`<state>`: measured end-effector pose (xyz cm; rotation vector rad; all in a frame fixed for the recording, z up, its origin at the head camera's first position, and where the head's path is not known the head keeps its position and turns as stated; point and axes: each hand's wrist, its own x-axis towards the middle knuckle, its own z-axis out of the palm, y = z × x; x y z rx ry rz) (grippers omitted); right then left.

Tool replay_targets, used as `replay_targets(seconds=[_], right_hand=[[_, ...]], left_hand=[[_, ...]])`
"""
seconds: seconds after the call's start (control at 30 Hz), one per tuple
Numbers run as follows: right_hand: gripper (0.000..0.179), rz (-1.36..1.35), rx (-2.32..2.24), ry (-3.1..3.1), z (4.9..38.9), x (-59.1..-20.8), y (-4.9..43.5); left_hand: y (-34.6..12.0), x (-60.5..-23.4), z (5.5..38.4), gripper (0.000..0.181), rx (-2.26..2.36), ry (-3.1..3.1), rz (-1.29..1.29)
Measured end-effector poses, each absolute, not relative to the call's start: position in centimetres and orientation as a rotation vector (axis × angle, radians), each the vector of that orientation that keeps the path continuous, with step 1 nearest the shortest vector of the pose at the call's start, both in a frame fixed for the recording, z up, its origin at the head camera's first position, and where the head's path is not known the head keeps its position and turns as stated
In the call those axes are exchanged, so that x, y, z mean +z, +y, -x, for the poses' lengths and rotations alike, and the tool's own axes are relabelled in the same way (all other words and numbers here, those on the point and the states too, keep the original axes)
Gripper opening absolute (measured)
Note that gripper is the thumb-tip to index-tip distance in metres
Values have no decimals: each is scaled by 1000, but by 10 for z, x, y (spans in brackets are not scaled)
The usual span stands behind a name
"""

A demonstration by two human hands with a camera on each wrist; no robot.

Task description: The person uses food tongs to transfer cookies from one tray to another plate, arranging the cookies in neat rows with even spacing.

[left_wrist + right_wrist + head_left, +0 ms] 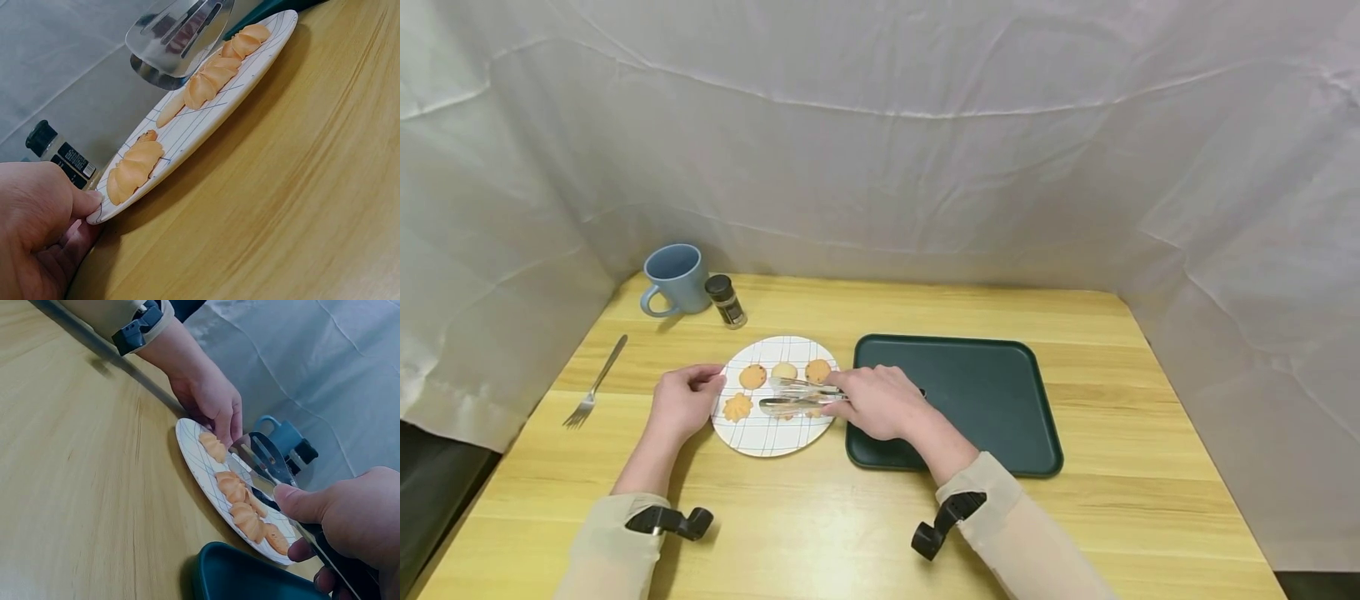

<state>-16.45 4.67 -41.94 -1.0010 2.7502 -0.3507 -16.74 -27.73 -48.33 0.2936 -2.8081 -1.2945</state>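
Observation:
A white plate [760, 437] with a checked line pattern carries several cookies, among them a flower-shaped cookie [737, 407] at its near left and a round cookie [752, 377] behind that. My left hand [682, 402] pinches the plate's left rim between thumb and fingers, as the left wrist view shows. Metal serving tongs [181, 44] are gripped in my right hand [880, 402]. Their two slotted ends stand a little apart, over the middle of the plate above the cookies, with nothing seen between them. In the head view they partly hide the cookies below.
A dark green tray [1037, 417] lies right of the plate, under my right hand and forearm. At the back left stand a blue mug [685, 287] and a black-capped spice jar [727, 304]. A fork [597, 382] lies on the far left of the wooden table [820, 533].

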Motion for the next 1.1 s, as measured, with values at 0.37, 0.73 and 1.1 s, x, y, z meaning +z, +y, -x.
replay_targets(seconds=[0.37,0.73,1.1], right_hand=[[50,979,-214,2821,161,-417,60],[55,1001,-281,2815,157,-419,55],[53,976,-510,2919,146,-407,97]], left_hand=[[-277,-485,169,33,-1284,-2817,-296],[-276,-487,168,33,-1297,-2815,-294],[-279,-487,168,33,-1283,-2820,-286]])
